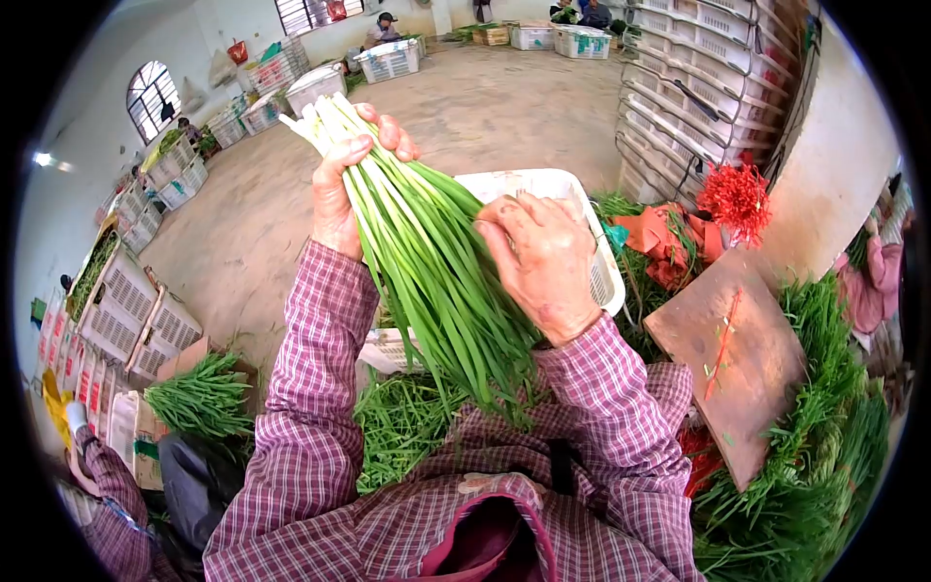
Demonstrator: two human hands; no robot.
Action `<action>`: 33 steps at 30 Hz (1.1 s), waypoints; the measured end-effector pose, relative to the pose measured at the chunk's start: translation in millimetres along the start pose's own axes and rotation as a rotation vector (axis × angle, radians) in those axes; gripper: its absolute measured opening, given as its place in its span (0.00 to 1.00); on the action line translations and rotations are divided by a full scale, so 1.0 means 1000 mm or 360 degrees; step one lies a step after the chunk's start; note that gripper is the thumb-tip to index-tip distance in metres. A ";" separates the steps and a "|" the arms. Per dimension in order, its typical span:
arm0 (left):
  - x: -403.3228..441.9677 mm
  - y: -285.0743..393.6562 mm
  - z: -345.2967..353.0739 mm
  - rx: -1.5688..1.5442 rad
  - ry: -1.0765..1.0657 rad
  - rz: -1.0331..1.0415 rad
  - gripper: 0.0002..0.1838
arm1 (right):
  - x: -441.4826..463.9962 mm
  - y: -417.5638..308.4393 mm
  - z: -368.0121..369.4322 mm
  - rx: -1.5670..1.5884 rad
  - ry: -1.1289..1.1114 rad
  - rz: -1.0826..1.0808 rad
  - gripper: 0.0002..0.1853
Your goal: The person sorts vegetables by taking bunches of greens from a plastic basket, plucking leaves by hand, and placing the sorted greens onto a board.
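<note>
A thick bunch of garlic chives (422,247) slants across the middle of the view, pale stem ends at the upper left and green leaf tips toward my body. My left hand (341,189) is closed round it just below the white ends. At the bunch's right edge is my right hand (545,267), its fingers curled in a pinch against the leaves. Whatever lies between those fingertips is hidden. Behind the bunch and my right hand stands a white plastic basket (606,276).
Loose greens (402,427) lie below the bunch. On the right, a brown board (727,359) with a red strand rests among chives, near a bundle of red ties (735,202). Stacked crates (693,87) rise behind. Other people sit among crates along the far wall.
</note>
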State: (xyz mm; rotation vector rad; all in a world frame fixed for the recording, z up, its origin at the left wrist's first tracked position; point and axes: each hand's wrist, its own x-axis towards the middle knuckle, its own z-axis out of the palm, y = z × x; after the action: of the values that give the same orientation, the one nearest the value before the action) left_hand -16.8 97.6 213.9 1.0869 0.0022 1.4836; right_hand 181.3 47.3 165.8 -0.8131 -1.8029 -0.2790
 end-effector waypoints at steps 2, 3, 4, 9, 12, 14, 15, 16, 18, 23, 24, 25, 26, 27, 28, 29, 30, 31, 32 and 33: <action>-0.001 0.005 -0.007 0.0015 0.0049 0.0017 0.17 | -0.008 0.004 -0.005 -0.0050 0.0006 0.0026 0.03; -0.001 0.009 -0.011 0.0018 0.0057 0.0027 0.17 | -0.013 0.004 -0.013 -0.0098 -0.0052 0.0076 0.03; 0.002 0.010 -0.016 0.0055 0.0073 0.0070 0.17 | -0.022 0.012 -0.019 -0.0086 -0.0057 0.0068 0.03; 0.011 0.051 -0.041 0.0185 0.0078 0.0231 0.17 | -0.090 0.043 -0.040 -0.0061 -0.1321 0.0366 0.14; 0.020 0.060 -0.031 0.0525 0.0102 0.0297 0.17 | -0.081 0.054 -0.047 0.0210 -0.1016 0.0266 0.33; 0.024 0.048 -0.003 0.0984 0.0014 0.0447 0.18 | -0.033 0.026 -0.054 0.0216 -0.0860 0.0463 0.51; 0.023 0.037 0.017 0.1200 0.0000 0.0521 0.18 | -0.029 0.031 -0.042 0.0342 -0.0712 0.0329 0.61; 0.021 0.023 0.040 0.1372 -0.0024 0.0589 0.17 | -0.016 0.023 -0.034 0.0557 -0.0599 0.0259 0.64; 0.015 -0.004 0.084 0.1516 -0.0110 0.0681 0.14 | 0.000 0.013 -0.013 0.0593 -0.0367 0.0134 0.71; 0.005 -0.041 0.134 0.1149 -0.0771 0.0600 0.14 | 0.008 0.030 -0.012 0.0513 0.0181 0.0152 0.72; 0.006 -0.046 0.140 0.1127 -0.0786 0.0597 0.14 | 0.006 0.035 -0.021 0.0425 0.0363 0.0063 0.68; 0.007 -0.053 0.146 0.0948 -0.0953 0.0533 0.14 | 0.004 0.041 -0.030 0.0336 0.0540 -0.0023 0.64; 0.007 -0.059 0.153 0.0769 -0.1117 0.0474 0.14 | 0.002 0.045 -0.039 0.0314 0.0543 -0.0020 0.64; 0.007 -0.066 0.159 0.0648 -0.1151 0.0507 0.17 | 0.001 0.049 -0.052 0.0286 0.0632 -0.0099 0.59; 0.008 -0.072 0.166 0.0634 -0.1157 0.0508 0.17 | 0.003 0.050 -0.067 0.0263 0.0717 -0.0177 0.54; 0.009 -0.077 0.174 0.0475 -0.1159 0.0521 0.20 | 0.004 0.054 -0.084 0.0042 0.0821 -0.0256 0.47; 0.011 -0.082 0.178 0.0399 -0.1115 0.0530 0.19 | 0.005 0.056 -0.104 -0.0026 0.0811 -0.0255 0.42; 0.014 -0.087 0.177 0.0318 -0.1014 0.0510 0.19 | 0.004 0.059 -0.122 -0.0118 0.0752 -0.0246 0.41; 0.017 -0.095 0.179 0.0234 -0.0885 0.0481 0.18 | 0.004 0.059 -0.145 -0.0294 0.0711 -0.0298 0.39; 0.018 -0.107 0.181 0.0145 -0.0740 0.0421 0.18 | 0.003 0.059 -0.169 -0.0467 0.0676 -0.0355 0.37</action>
State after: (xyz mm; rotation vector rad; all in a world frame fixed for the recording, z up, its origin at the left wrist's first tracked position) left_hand 178.5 37.5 264.8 1.5318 -0.4168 1.4386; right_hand 344.2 -0.6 222.3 -0.6886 -1.4649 -0.8154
